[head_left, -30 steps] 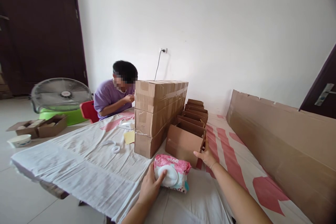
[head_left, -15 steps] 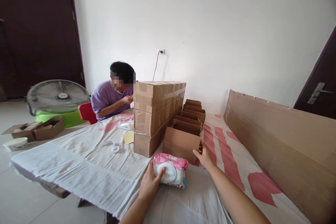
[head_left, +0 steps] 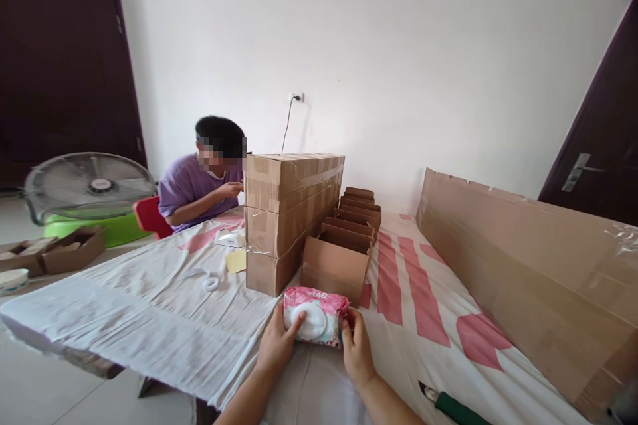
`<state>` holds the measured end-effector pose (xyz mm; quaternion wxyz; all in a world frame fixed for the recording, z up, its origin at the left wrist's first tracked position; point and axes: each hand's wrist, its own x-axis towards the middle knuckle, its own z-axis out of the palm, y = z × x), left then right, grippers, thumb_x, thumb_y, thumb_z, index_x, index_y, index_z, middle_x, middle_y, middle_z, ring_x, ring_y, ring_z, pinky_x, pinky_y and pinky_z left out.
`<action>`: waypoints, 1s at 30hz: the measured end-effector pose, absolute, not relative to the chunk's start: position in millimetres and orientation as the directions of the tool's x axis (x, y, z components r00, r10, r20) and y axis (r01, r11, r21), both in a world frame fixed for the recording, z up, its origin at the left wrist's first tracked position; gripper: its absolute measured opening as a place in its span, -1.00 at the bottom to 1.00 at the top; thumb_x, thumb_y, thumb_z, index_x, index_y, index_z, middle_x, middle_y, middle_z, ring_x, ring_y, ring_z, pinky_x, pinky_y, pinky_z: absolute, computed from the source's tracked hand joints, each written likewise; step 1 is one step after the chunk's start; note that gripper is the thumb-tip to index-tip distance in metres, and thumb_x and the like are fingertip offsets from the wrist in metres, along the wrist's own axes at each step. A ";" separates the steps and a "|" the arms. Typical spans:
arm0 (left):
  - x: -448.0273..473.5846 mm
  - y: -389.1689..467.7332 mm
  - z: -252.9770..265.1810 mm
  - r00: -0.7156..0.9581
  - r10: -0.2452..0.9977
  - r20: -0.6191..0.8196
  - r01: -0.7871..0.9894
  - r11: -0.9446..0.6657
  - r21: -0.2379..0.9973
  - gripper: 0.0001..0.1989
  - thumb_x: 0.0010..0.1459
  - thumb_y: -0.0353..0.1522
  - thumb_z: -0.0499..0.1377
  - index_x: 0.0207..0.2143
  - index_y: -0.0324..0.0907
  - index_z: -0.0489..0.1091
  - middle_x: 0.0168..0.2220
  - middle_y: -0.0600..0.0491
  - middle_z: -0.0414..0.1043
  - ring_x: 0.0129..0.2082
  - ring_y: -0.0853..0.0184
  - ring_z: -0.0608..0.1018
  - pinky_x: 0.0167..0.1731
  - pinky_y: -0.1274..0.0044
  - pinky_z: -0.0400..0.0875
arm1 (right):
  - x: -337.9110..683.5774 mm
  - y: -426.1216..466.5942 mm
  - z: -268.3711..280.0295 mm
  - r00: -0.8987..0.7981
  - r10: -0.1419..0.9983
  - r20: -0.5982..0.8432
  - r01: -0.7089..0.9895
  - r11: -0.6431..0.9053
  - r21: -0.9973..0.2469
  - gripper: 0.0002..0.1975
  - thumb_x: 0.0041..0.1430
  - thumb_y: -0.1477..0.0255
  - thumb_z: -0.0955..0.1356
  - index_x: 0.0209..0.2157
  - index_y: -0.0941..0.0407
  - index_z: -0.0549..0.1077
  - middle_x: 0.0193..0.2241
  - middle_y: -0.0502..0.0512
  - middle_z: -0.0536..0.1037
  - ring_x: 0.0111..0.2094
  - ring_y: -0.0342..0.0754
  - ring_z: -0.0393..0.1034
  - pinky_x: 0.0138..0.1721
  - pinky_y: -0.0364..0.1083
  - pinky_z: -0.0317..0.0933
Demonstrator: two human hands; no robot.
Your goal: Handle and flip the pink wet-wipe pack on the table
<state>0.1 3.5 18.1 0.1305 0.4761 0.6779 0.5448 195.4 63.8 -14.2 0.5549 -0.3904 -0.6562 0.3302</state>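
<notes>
A pink and white pack of wet wipes [head_left: 310, 320] with a white oval lid is held between both my hands over the cloth-covered table. My left hand [head_left: 280, 339] grips its left end, thumb on the lid. At the right end, my right hand [head_left: 357, 345] has its fingers closed on the wrapper. Just beyond the pack stands an open cardboard box [head_left: 333, 267], the nearest of a row of several open boxes. To their left rises a stack of taped cartons [head_left: 266, 232].
A utility knife [head_left: 453, 406] with a green handle lies at the lower right. A tall cardboard panel [head_left: 513, 246] borders the right side. Across the table sits a person in purple [head_left: 184, 186]. A tape roll [head_left: 211, 284] and yellow paper [head_left: 236, 261] lie left of the cartons.
My right hand has left the nearest open box and come down to the right end of the wipes pack. The view has shifted slightly right, bringing the green-handled knife into sight.
</notes>
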 end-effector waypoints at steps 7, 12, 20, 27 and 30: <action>-3.1 5.8 15.6 -0.540 0.745 0.391 0.566 -0.023 0.824 -0.40 0.06 0.04 0.07 -0.02 -0.20 0.40 -0.19 -0.07 0.39 -0.08 0.03 0.50 0.05 0.17 0.32 | 198.6 47.3 4.2 -0.214 0.794 0.568 0.148 0.601 -0.785 -0.54 0.21 0.15 0.31 0.06 0.08 0.32 -0.08 0.19 0.52 -0.07 0.08 0.45 -0.03 0.03 0.36; -3.3 3.9 18.5 -0.535 0.742 0.405 0.593 -0.012 0.805 -0.42 0.03 0.04 0.10 -0.06 -0.16 0.46 -0.40 0.07 0.30 -0.35 0.14 0.49 -0.11 0.20 0.42 | 196.6 45.3 0.1 -0.188 0.745 0.641 0.206 0.668 -0.716 -0.31 -0.01 0.28 0.46 0.15 0.08 0.23 -0.05 0.22 0.47 -0.05 0.16 0.42 -0.04 0.10 0.36; -1.7 1.0 22.6 -0.541 0.743 0.393 0.571 -0.018 0.821 -0.41 0.02 0.05 0.10 -0.06 -0.17 0.43 -0.34 0.04 0.41 -0.40 0.19 0.51 -0.23 0.29 0.46 | 194.9 47.9 -8.0 -0.150 0.743 0.652 0.269 0.665 -0.697 -0.36 -0.01 0.37 0.45 0.12 0.06 0.24 -0.07 0.22 0.48 -0.08 0.15 0.43 -0.06 0.09 0.38; -3.1 2.9 19.8 -0.556 0.736 0.386 0.541 -0.033 0.840 -0.37 -0.01 0.10 0.10 -0.10 -0.20 0.40 -0.27 -0.03 0.48 -0.28 0.11 0.54 -0.24 0.29 0.45 | 195.8 48.9 -8.6 -0.156 0.754 0.638 0.270 0.654 -0.707 -0.37 -0.02 0.37 0.45 0.11 0.08 0.25 -0.07 0.22 0.48 -0.09 0.16 0.44 -0.07 0.10 0.38; -3.5 2.6 20.6 -0.552 0.740 0.383 0.532 -0.041 0.846 -0.39 -0.02 0.10 0.10 -0.14 -0.19 0.40 -0.27 -0.04 0.51 -0.29 0.11 0.54 -0.25 0.30 0.46 | 196.1 49.2 -8.5 -0.160 0.762 0.627 0.262 0.646 -0.717 -0.37 -0.02 0.38 0.44 0.11 0.08 0.25 -0.08 0.22 0.48 -0.10 0.15 0.44 -0.08 0.09 0.39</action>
